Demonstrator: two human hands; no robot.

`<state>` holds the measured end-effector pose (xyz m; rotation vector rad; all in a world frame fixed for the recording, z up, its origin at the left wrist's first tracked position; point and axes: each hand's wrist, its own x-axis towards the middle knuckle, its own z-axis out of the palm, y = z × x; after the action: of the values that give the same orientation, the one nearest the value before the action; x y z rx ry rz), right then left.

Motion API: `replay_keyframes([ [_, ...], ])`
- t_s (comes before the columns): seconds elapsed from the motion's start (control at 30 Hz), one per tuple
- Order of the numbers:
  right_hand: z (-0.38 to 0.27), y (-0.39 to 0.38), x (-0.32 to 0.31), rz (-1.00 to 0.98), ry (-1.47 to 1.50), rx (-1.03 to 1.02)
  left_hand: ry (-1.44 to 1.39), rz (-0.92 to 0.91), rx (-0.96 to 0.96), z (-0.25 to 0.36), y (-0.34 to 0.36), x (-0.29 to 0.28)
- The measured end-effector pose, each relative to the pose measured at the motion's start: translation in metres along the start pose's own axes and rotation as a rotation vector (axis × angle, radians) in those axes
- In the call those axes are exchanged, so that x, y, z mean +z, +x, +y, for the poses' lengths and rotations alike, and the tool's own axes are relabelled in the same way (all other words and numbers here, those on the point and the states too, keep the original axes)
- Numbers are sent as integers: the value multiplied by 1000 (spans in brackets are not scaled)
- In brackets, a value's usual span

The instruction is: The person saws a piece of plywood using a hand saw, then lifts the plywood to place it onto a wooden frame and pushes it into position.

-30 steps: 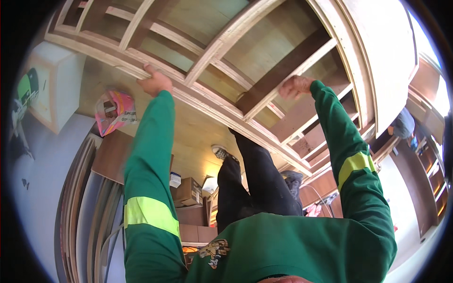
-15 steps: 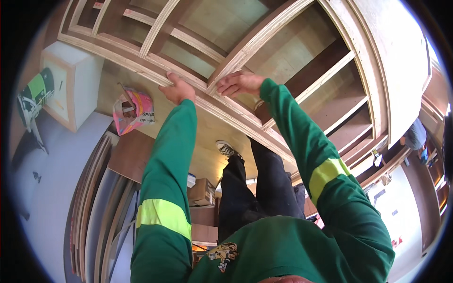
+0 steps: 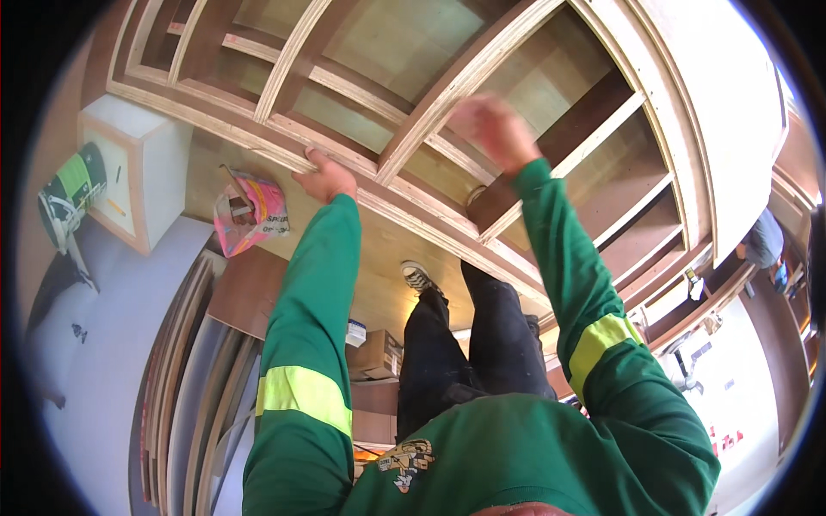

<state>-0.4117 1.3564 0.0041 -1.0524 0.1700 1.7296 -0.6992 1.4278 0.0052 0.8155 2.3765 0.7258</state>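
Observation:
A large wooden cabinet frame (image 3: pixel 413 199) with plywood edges and brown-lined compartments spans the upper part of the head view. My left hand (image 3: pixel 327 176) grips its near edge, one finger lying over the top and the other fingers partly hidden. My right hand (image 3: pixel 495 129) is raised above the compartments, to the right of a thick plywood divider (image 3: pixel 469 77). It is smeared by motion, so its fingers cannot be made out, and nothing shows in it.
At left stand a white box (image 3: pixel 155 172), a black-and-green power tool (image 3: pixel 73 193) and a pink plastic bag (image 3: pixel 251 215). Several boards (image 3: pixel 185 370) lean together at lower left. A cardboard box (image 3: pixel 377 354) sits beside my legs. Another person (image 3: pixel 761 241) is at far right.
My right hand has lifted off the near edge beside the divider and moved right and farther away, over the compartments. My left hand stays on the frame's edge.

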Motion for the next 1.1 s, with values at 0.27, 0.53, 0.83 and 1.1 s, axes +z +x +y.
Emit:
replay_keyframes([
  [0.27, -51, 29, -6, 46, -140, -185, -49, 5, 48, -4, 0, 1],
  [0.53, -112, -55, -168, 1353, -739, -751, 9, -19, 8, 4, 0, -2],
  [0.83, -12, -30, -147, 1535, -975, -298, 466, 86, 226, -5, -9, -11],
  [1.1, -11, -46, -138, 1539, -1032, -265, 616, -1071, 1749, 22, -57, 15],
])
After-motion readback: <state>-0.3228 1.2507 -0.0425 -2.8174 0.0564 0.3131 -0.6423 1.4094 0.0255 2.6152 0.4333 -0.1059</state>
